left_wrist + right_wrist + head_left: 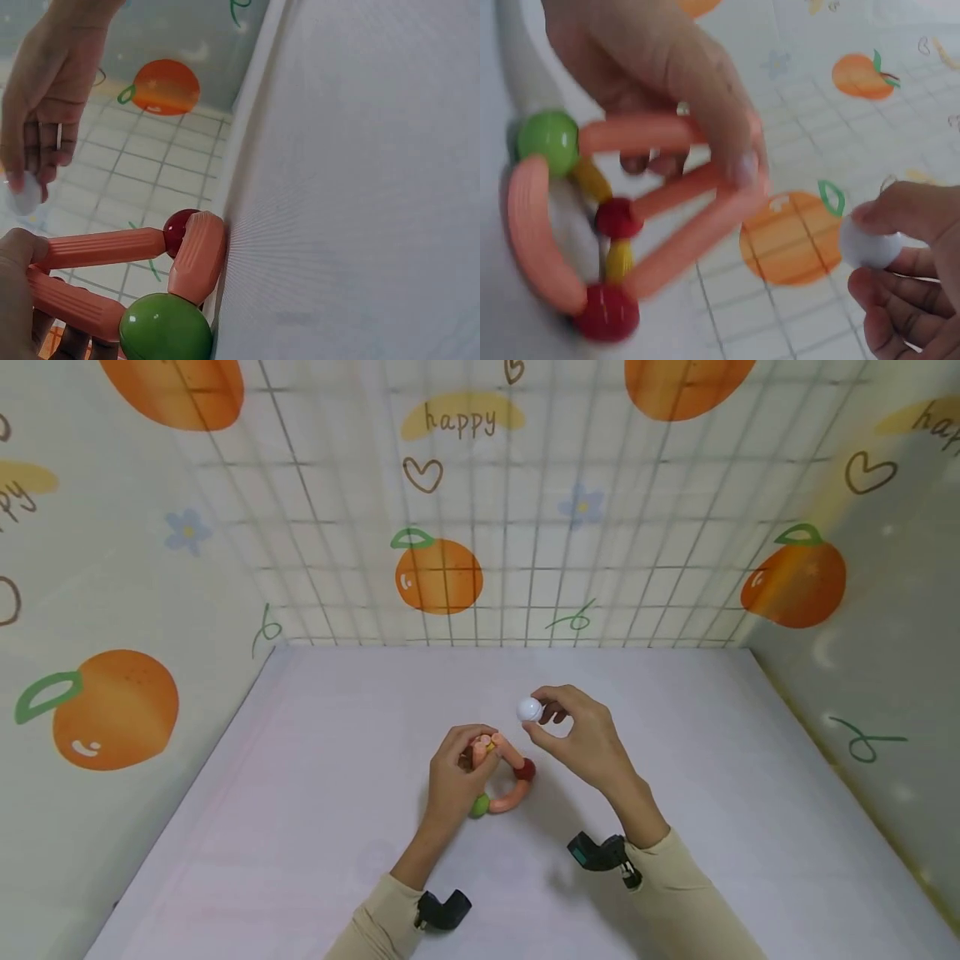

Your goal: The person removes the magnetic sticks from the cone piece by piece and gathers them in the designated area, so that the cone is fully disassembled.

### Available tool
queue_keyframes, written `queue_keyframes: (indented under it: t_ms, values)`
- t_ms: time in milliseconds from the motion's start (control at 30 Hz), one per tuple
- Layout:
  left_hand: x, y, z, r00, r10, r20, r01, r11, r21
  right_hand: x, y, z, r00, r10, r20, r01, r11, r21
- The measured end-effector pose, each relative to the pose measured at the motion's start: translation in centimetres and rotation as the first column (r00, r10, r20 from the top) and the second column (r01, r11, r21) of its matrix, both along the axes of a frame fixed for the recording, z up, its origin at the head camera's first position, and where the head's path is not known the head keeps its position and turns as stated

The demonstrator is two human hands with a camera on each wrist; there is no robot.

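My left hand grips the far end of a building-toy frame made of ribbed pink rods joined by balls. A green ball and a red ball sit at its corners. Short yellow rods and a smaller red ball show inside the frame in the right wrist view; the gripped joint is partly hidden by fingers. Between thumb and fingertips, my right hand pinches a glossy white ball, held apart from the frame, up and to its right.
A pale table surface spreads beneath both hands. Behind it rises a wall curtain with a grid and orange-fruit prints, and side panels stand left and right. Each wrist wears a black camera mount.
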State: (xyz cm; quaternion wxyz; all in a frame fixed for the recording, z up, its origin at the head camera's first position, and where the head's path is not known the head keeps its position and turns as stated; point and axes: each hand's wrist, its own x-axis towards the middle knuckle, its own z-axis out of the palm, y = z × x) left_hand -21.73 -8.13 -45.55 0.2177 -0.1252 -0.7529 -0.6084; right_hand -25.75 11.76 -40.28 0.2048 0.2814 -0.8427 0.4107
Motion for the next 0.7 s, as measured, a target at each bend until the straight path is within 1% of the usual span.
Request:
queue_keyframes:
  t_ms: [133, 267, 533, 667, 700]
  values:
    - [-0.1, 0.0, -0.2, 1.0, 0.005, -0.024, -0.005, 1.0, -0.023, -1.1, 1.5, -0.5, 0.997, -0.059, -0.04, 0.059, 0.998, 0.004]
    - [-0.1, 0.0, -0.2, 1.0, 0.002, -0.019, -0.003, 1.0, -0.019, -2.0, 2.6, -1.0, 0.993, -0.112, -0.04, 0.112, 0.994, 0.0]
    - [0.1, -0.1, -0.2, 1.0, -0.007, -0.015, 0.006, 1.0, -0.016, -3.2, 4.0, -2.8, 0.983, -0.184, 0.016, 0.184, 0.983, 0.019]
    - [0.0, 0.0, -0.6, 0.999, -0.008, -0.032, 0.008, 1.0, -0.017, -3.9, 4.5, -3.9, 0.973, -0.224, 0.061, 0.222, 0.974, 0.038]
    - [-0.2, 0.1, -1.0, 0.999, -0.006, -0.038, 0.005, 1.0, -0.017, -4.1, 4.6, -4.2, 0.968, -0.239, 0.077, 0.236, 0.97, 0.05]
